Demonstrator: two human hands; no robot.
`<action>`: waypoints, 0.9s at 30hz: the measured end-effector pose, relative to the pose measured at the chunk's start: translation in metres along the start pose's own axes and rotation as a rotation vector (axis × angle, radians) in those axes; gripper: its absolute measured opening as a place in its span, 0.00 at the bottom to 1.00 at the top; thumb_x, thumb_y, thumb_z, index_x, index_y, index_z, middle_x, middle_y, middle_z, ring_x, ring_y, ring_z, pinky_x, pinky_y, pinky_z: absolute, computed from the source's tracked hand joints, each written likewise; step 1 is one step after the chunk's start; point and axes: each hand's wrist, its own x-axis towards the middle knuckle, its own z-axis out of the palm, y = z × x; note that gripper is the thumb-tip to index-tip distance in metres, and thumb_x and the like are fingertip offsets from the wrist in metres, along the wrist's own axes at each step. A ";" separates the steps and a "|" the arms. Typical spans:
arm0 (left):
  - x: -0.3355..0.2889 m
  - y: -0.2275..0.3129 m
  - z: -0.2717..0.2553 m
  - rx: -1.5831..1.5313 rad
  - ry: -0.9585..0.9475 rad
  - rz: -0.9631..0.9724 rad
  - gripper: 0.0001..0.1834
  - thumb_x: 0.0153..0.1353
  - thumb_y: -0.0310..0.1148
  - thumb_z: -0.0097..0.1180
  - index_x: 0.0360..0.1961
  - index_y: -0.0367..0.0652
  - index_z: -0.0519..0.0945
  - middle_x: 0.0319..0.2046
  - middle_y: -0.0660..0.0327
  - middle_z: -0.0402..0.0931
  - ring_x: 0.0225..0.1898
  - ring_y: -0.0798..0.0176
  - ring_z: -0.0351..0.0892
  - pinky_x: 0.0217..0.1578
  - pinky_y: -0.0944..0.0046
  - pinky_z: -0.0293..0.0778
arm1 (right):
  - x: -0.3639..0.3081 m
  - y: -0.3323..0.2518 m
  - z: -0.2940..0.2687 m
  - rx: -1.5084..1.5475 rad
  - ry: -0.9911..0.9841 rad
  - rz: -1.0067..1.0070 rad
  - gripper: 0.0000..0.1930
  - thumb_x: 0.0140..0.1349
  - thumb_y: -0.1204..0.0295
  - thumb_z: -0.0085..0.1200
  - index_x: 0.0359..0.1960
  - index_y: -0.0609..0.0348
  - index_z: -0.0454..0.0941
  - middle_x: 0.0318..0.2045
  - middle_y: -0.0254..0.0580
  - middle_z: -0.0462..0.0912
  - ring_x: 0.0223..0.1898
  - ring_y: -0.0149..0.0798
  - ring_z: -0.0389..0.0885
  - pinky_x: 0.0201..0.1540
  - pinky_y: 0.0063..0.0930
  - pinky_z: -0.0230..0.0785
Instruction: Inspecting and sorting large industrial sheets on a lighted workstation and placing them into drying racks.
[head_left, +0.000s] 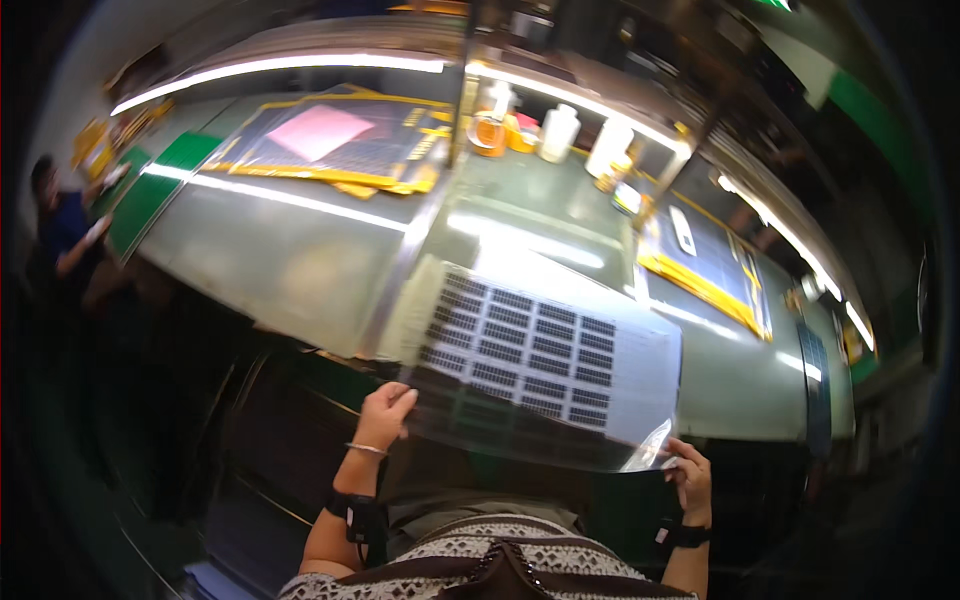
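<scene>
A large see-through film sheet [555,345], printed with rows of dark rectangular blocks, spans the space between my hands. My left hand [385,412] pinches its near left corner. At the near right corner, my right hand [689,470] has its fingers closed on the film, where a bright glare shows on the bent plastic. The sheet's far part reaches over the bench, and its near edge hangs in front of the bench edge. Each of my wrists wears a dark strap.
On the greenish bench [330,235] lie yellow-edged films [390,150] with a pink sheet [318,132] at left. More yellow-edged films [700,265] lie at right. White bottles [558,133] and an orange tape roll [487,133] stand at the back. A co-worker [75,225] handles a green board far left.
</scene>
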 end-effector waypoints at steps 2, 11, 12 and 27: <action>0.014 -0.022 -0.005 0.351 0.181 0.356 0.09 0.56 0.31 0.57 0.31 0.34 0.76 0.22 0.65 0.74 0.24 0.75 0.69 0.25 0.73 0.67 | -0.016 0.012 -0.001 0.267 -0.050 0.146 0.22 0.57 0.71 0.43 0.53 0.69 0.68 0.44 0.50 0.75 0.25 0.34 0.77 0.23 0.20 0.67; 0.014 0.017 0.016 0.284 0.038 0.242 0.08 0.57 0.22 0.51 0.39 0.35 0.74 0.21 0.66 0.71 0.17 0.76 0.69 0.17 0.78 0.65 | -0.002 0.041 0.009 0.048 0.423 -0.042 0.13 0.56 0.82 0.48 0.43 0.68 0.66 0.24 0.44 0.78 0.22 0.29 0.75 0.27 0.20 0.72; 0.018 0.025 0.025 0.297 0.046 0.245 0.07 0.58 0.22 0.50 0.39 0.35 0.73 0.22 0.66 0.72 0.18 0.76 0.70 0.19 0.78 0.66 | 0.003 0.039 0.004 0.055 0.425 -0.027 0.09 0.56 0.81 0.50 0.39 0.67 0.69 0.24 0.43 0.78 0.22 0.28 0.74 0.27 0.20 0.71; 0.053 0.011 0.031 0.260 0.068 0.287 0.11 0.60 0.24 0.49 0.45 0.37 0.73 0.26 0.64 0.74 0.23 0.75 0.73 0.23 0.77 0.71 | 0.021 0.062 -0.001 -0.606 0.600 -0.274 0.06 0.53 0.78 0.55 0.24 0.64 0.70 0.21 0.39 0.72 0.22 0.30 0.70 0.27 0.24 0.64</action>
